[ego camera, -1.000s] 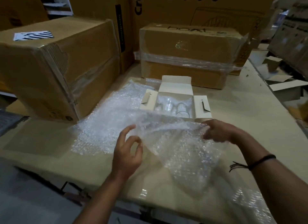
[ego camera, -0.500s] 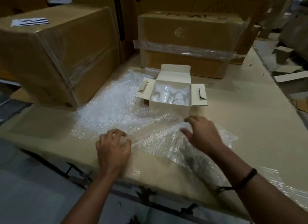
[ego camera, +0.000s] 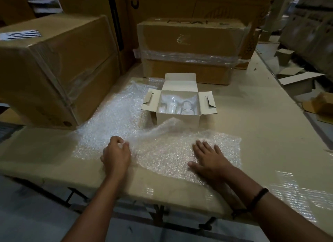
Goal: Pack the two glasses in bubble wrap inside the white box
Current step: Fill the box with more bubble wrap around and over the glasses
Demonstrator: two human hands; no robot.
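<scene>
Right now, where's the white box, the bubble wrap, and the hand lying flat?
white box (ego camera: 177,120): head view, on its plain front wall.
bubble wrap (ego camera: 169,152): head view, on the flat sheet between the hands.
right hand (ego camera: 210,159): head view, on its back.

The two glasses (ego camera: 177,105) inside the white box (ego camera: 178,118) show only as pale, clear shapes; their outlines blur together. A raised fold of bubble wrap (ego camera: 162,130) hides the box's lower front. The left hand (ego camera: 116,154) curls over the wrap's edge, its fingertips hidden. The big carton (ego camera: 54,67) at left is cut off by the frame, its striped label (ego camera: 20,34) unreadable. Printing on the rear carton (ego camera: 191,34) is too faint to read.
</scene>
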